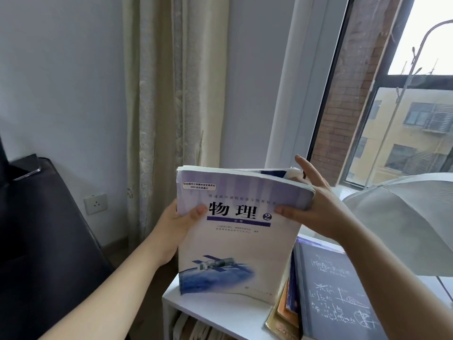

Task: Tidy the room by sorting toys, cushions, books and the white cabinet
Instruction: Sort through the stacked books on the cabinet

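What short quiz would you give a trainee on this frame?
1. True or false: only the left hand holds the physics textbook.
2. The dark formula-covered book stands on the physics textbook's: A left, B right, C far side.
3. Fill in: the wall socket sits left of the ____.
Key: 1 false, the right hand grips it too; 2 B; 3 curtain.

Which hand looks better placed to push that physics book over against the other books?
Probably the left hand: it grips the physics book on its outer edge, away from the other books. The right hand pinches the edge nearest them, so it is in the way.
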`<state>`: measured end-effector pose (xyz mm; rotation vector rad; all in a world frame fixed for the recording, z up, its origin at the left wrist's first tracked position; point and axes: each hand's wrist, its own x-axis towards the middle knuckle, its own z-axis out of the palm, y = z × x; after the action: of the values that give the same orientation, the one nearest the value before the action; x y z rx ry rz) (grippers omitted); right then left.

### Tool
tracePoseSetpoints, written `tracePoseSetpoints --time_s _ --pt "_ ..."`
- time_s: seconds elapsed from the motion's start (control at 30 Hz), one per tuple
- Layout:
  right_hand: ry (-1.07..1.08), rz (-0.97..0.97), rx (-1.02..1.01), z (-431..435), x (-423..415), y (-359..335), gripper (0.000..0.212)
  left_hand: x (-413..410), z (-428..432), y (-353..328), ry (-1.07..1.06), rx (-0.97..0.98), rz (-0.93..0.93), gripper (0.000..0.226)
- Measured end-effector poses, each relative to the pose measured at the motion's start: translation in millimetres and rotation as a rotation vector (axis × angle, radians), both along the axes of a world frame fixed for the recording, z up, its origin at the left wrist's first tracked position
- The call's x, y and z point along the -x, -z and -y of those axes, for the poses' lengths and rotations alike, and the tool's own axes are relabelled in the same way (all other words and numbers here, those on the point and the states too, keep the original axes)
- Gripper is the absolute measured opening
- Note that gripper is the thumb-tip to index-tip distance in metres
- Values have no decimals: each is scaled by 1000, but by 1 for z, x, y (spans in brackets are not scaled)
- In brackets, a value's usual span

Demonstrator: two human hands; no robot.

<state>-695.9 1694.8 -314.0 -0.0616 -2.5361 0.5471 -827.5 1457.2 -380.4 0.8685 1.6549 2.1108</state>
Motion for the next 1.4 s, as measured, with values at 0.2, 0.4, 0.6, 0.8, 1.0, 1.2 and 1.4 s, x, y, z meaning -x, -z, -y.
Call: tracePoseSetpoints --time_s 0.2,0.4,0.6,0.8,1.0,1.2,1.4 --pt "-262 -128 828 5 19 25 74 -4 2 -3 35 70 -29 97" --pt "-302 -286 1055 19 28 36 66 -3 3 -3 33 75 -16 98" --pt "-307 -359 1061 24 27 35 46 -1 -2 -3 -6 48 1 95" --pt "-331 -199 823 14 15 0 35 2 -3 0 -28 15 25 88" --pt "-38 -298 134 9 9 -4 22 1 -5 0 -38 23 22 93" --pt "74 -441 615 23 18 10 40 -4 -6 1 -112 30 30 89" --pt "-95 -169 1133 27 26 44 64 -8 -8 10 -173 110 104 46"
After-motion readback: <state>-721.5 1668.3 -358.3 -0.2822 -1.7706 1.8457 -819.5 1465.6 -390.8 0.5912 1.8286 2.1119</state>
